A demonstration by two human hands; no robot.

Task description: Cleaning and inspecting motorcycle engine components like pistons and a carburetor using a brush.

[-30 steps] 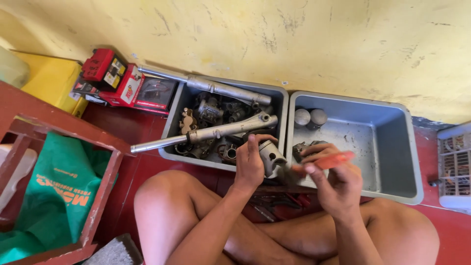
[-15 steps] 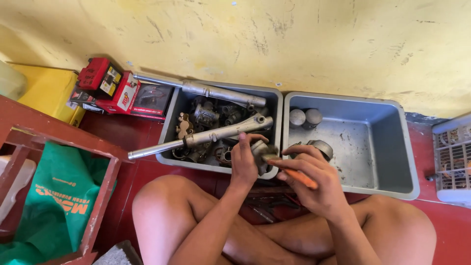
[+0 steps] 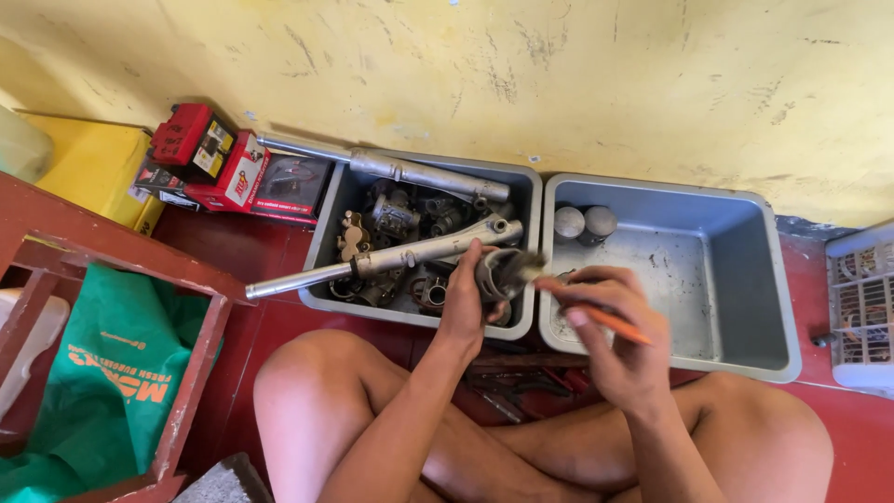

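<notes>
Dull grey metal part, matt plastic bins, rough scuffed wall, glossy red floor.

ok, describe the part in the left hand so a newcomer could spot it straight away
Start at the two grey plastic tubs against the yellow wall; the left tub is full of metal parts. Over its front rim, the left hand grips a short, dark metal cylinder, hollow and open-ended. Unlike the long silver tube lying across that tub, it is stubby, dark and lifted off the pile.

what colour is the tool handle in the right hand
Orange handle, in the right hand; head view.
</notes>
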